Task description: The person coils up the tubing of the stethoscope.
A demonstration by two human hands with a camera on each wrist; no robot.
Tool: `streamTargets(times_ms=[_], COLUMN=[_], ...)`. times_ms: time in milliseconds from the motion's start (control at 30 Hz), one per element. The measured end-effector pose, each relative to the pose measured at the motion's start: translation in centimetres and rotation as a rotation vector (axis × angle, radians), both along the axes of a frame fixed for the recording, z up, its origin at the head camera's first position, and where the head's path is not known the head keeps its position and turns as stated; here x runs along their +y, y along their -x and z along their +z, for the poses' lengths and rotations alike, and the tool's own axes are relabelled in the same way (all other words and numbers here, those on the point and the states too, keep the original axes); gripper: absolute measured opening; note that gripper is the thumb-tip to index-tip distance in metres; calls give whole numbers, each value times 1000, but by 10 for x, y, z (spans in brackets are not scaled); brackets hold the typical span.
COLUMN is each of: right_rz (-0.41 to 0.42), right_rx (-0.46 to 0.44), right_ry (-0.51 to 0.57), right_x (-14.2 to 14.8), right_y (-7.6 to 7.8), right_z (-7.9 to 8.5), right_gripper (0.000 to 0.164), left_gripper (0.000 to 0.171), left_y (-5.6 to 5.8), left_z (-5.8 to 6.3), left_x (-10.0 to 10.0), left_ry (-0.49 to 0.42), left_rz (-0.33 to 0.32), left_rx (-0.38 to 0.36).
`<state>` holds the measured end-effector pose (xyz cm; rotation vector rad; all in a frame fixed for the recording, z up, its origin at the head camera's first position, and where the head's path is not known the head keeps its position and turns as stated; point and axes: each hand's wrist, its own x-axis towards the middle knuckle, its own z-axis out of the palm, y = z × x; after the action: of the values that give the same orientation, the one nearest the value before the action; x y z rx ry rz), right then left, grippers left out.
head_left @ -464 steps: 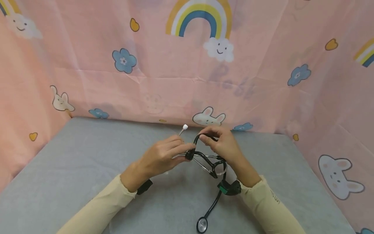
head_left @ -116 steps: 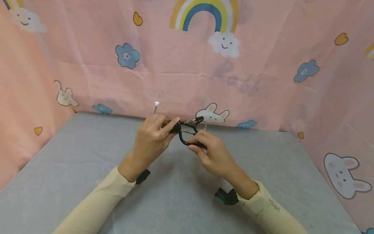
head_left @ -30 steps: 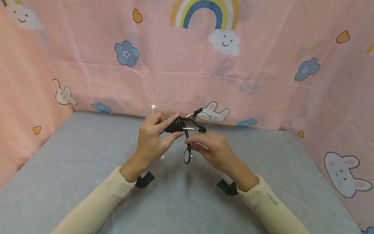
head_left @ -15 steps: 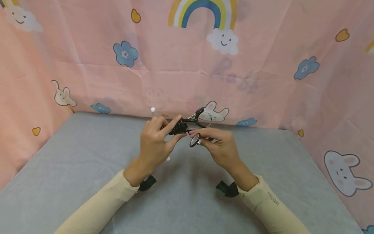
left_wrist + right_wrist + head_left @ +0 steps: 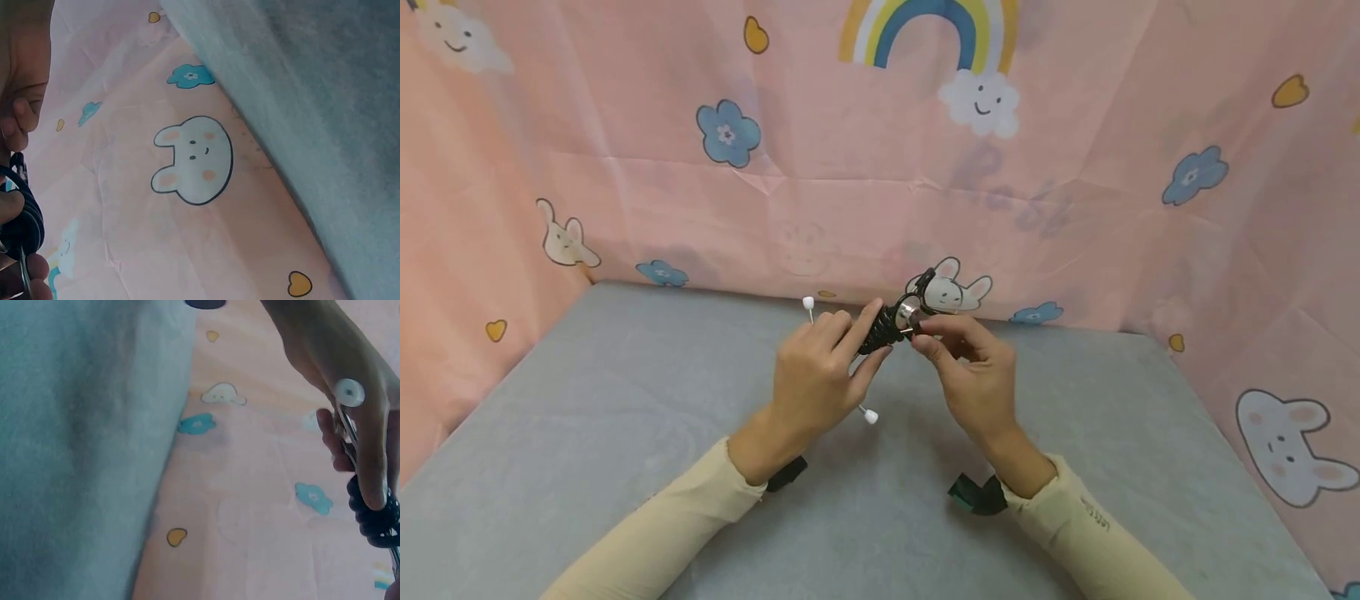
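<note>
A black stethoscope is held above the table, its tubing [image 5: 880,332] wound in several turns around the metal ear tubes. My left hand [image 5: 816,375] grips the wound part between thumb and fingers. White ear tips stick out past it, an upper ear tip [image 5: 808,302] and a lower ear tip [image 5: 870,417]. My right hand [image 5: 977,367] pinches the tubing end by the round chest piece [image 5: 907,312], close to the coil's right end. In the right wrist view, the left hand's finger lies along the coil [image 5: 375,515]. The left wrist view shows the coil [image 5: 24,228] at its edge.
A grey cloth-covered table [image 5: 865,533] lies under both hands. Behind it hangs a pink curtain [image 5: 850,217] printed with rainbows, rabbits and flowers. Black wrist-worn pieces sit at both cuffs, such as the right black piece [image 5: 977,494].
Loose tubing has become coiled around the ear tubes. Over the last second, my right hand has lifted the chest piece from hanging below up against the coil. My left hand has shifted slightly right.
</note>
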<state>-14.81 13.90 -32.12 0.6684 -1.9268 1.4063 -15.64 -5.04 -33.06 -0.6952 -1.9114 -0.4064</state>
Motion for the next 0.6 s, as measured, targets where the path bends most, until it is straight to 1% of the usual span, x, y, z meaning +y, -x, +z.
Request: streamTargets(times_ms=[133,267,367,500,600], right_rz=[-59,-98,-128,-133,-117], right_rx=[45,79,99,96,62], right_ry=[-70,-123,-137,-146,-180], right_x=[-3,-3,-2,-1,1], right_y=[-2,-2,-2,-1,-2], right_z=[1,1,1,2,7], right_gripper=[18,16,14,10,7], left_gripper=[46,45,45,44,42], left_y=[0,1,0,-1,-2], left_z=[4,5,5,4,2], left_x=[-2,-3,-3,-2,-1], left_ry=[-49,-91,-124,-156,-175], left_rz=[-24,-17,-14,-25,-29], left_rx=[-35,-61,-86,-132,-143])
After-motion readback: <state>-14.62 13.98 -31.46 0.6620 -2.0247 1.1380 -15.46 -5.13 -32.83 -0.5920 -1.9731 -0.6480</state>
